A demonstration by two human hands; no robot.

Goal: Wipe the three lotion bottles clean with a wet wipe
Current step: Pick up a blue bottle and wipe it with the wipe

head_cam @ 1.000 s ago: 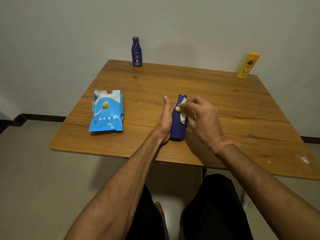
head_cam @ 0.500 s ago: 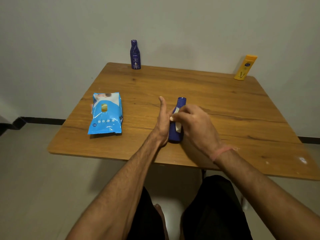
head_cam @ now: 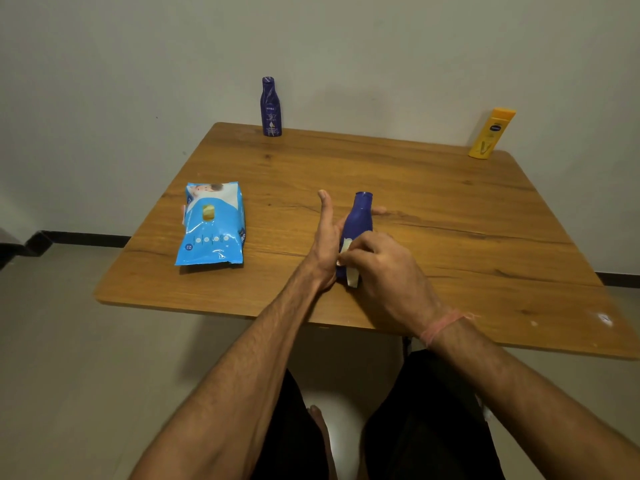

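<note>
A folded white wet wipe (head_cam: 349, 261) is pinched in the curled fingers (head_cam: 360, 252) of the right hand (head_cam: 384, 271) and is pressed against the lower body of a blue lotion bottle (head_cam: 358, 225). The bottle is laid on its side near the middle of the front half of the wooden surface (head_cam: 450, 237), with its open neck pointed away toward the wall. One end of the wipe is seen hanging below the fingers at the bottle's base.

The left hand (head_cam: 323, 251) is set edge-on against the bottle's left flank; its thumb is held straight, pointing away, and one fingertip (head_cam: 379, 210) is visible past the neck on the far side, so the bottle is cradled by nearly straight fingers rather than wrapped. A pink band (head_cam: 441, 325) is worn on the right wrist.

A blue pack of wipes (head_cam: 213, 228) is lain flat to the left of the hands, well apart from the bottle, with a yellowish patch at its centre opening. A second dark blue bottle (head_cam: 270, 107) is stood upright at the far edge of the surface, close to the wall. A yellow bottle (head_cam: 491, 133) is stood at the far right corner, slightly tilted in the wide-angle view. Dark trousers are visible below the near edge.
</note>
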